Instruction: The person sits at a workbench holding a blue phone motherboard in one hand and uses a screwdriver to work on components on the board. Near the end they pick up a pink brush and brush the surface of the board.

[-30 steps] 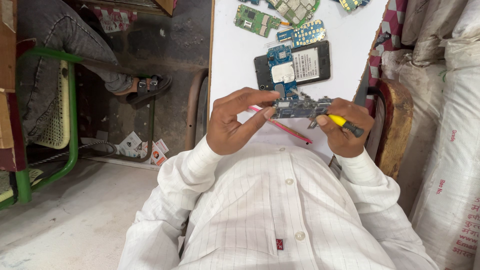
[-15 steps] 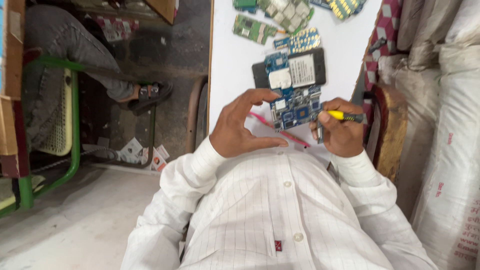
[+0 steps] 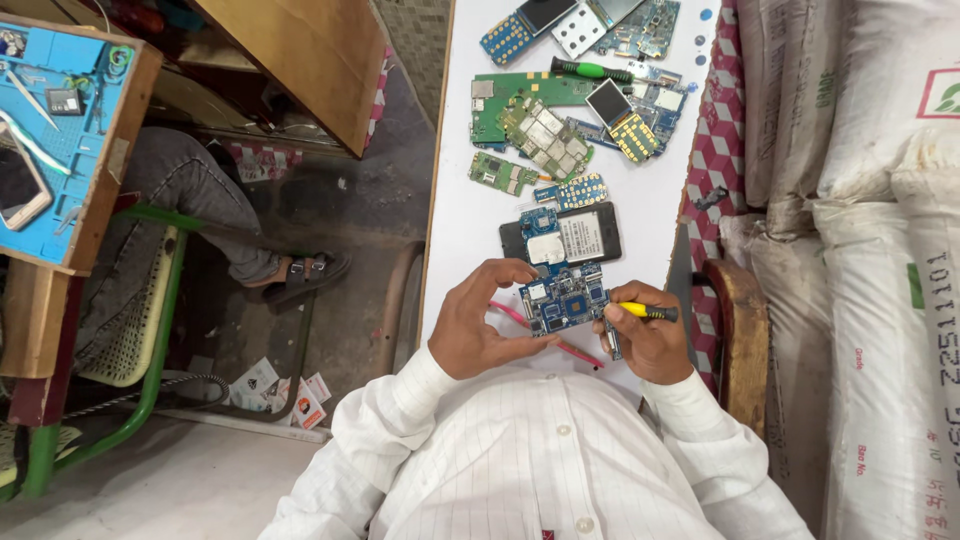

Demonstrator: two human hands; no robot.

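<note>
Pinching a blue circuit board [image 3: 562,302], the left hand [image 3: 480,325] steadied it; the right hand [image 3: 648,340] gripped a yellow screwdriver [image 3: 645,312], apparently mid-disassembly.

left hand [image 3: 478,335] is gripping blue circuit board [image 3: 563,303] over white worktop [image 3: 462,230]; right hand [image 3: 648,342] is holding yellow-handled screwdriver [image 3: 640,312] against its edge.

Small blue circuit board [image 3: 563,303] with square chips, held flat above white table, yellow-handled screwdriver [image 3: 640,313] (tip hidden) at its right edge
</note>
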